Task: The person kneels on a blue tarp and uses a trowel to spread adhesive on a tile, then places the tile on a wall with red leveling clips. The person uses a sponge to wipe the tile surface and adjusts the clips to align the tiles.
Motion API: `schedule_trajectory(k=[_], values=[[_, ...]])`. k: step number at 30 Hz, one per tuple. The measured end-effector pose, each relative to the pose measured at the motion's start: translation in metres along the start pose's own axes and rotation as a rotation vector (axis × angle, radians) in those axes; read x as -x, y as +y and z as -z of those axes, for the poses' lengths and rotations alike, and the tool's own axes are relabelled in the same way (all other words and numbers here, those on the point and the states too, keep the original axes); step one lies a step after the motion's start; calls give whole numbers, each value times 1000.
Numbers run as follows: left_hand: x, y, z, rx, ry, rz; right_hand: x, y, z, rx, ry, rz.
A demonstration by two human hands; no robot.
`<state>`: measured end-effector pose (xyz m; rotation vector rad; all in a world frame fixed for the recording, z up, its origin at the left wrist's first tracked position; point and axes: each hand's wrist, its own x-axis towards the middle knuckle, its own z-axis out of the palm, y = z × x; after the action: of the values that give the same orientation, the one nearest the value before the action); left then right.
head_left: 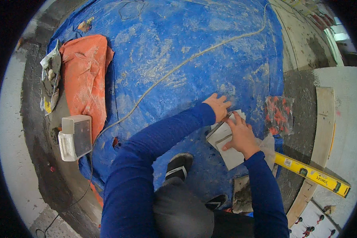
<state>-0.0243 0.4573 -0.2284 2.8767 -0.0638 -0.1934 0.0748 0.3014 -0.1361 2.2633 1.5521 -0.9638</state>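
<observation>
The left hand (219, 107) stretches rightward, palm down, just beside the splayed right hand (242, 137).

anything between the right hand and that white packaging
Nothing visible: the right hand lies directly on the white packaging. The clear bag of red pieces lies to the right, not between them.

One left hand (217, 107), one right hand (242, 137), two shoes (183, 161)
One yellow level (313, 174), one red-filled bag (279, 115), one blue tarp (210, 71).

A stained blue plastic tarpaulin (154, 59), long yellow spirit level (313, 175) and pale wooden plank (323, 129) are indicating a building site.
</observation>
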Motion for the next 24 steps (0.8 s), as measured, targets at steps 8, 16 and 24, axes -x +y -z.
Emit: schedule_trajectory(k=[8,16,24], values=[[94,-81,43,235,-252,323,-4,11,-8,-77,30,6],[-14,-47,11,368,57,350,2,8,-16,-36,104,13],[-22,-47,-25,153,-398,284,3,12,-22,-55,131,21]])
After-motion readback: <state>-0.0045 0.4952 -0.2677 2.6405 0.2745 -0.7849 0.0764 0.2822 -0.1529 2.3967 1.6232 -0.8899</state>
